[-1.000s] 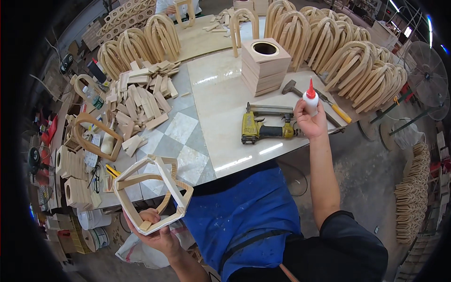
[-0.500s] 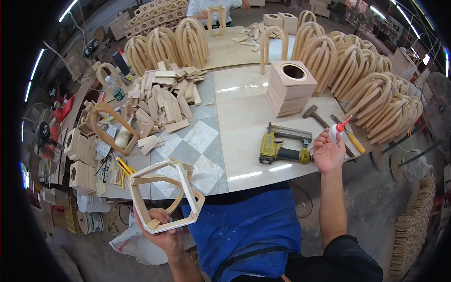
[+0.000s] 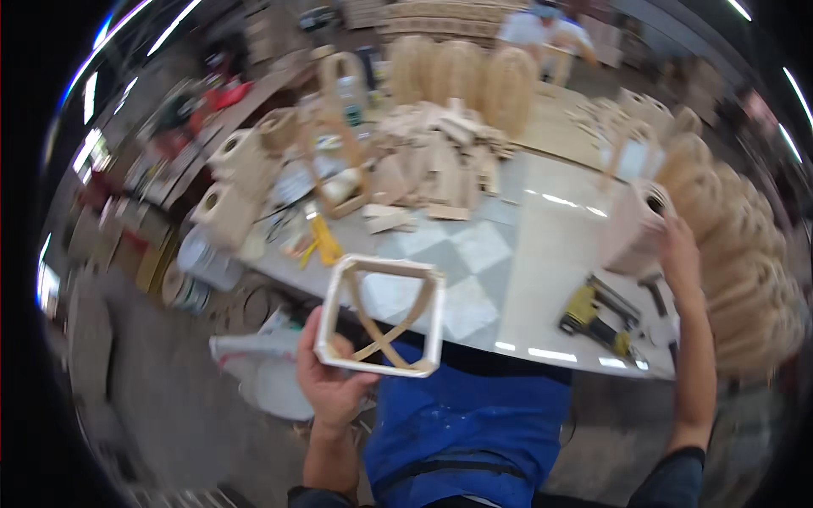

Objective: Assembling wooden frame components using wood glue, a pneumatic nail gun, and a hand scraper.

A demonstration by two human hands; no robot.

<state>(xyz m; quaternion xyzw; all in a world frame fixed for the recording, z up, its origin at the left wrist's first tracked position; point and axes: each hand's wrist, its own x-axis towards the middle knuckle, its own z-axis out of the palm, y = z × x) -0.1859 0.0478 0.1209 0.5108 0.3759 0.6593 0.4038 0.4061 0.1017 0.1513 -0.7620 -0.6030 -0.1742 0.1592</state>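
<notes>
My left hand (image 3: 330,385) grips a wooden frame (image 3: 436,326) by its lower left corner, off the table near its front edge. The frame has a squarish rim coated white along its edge, with curved wooden strips crossing behind it. My right hand (image 3: 680,258) reaches to the right side of a stack of square wooden pieces (image 3: 631,233) with a round hole in the top. Its fingers are blurred against the stack's corner, so their grip does not show. A yellow and black nail gun (image 3: 584,315) lies in front of the stack, beside a hammer (image 3: 655,296).
A heap of loose wooden slats (image 3: 432,165) covers the table's middle. Bundles of bent wooden arches (image 3: 728,245) line the right side, with others (image 3: 457,76) at the back. Yellow-handled pliers (image 3: 320,241) lie at the left edge. Across the table a person (image 3: 546,34) works.
The view has swung left and blurred. My right hand has gone from the red-tipped white bottle to the stack; the bottle no longer shows. The frame's rim has turned more squarely toward me.
</notes>
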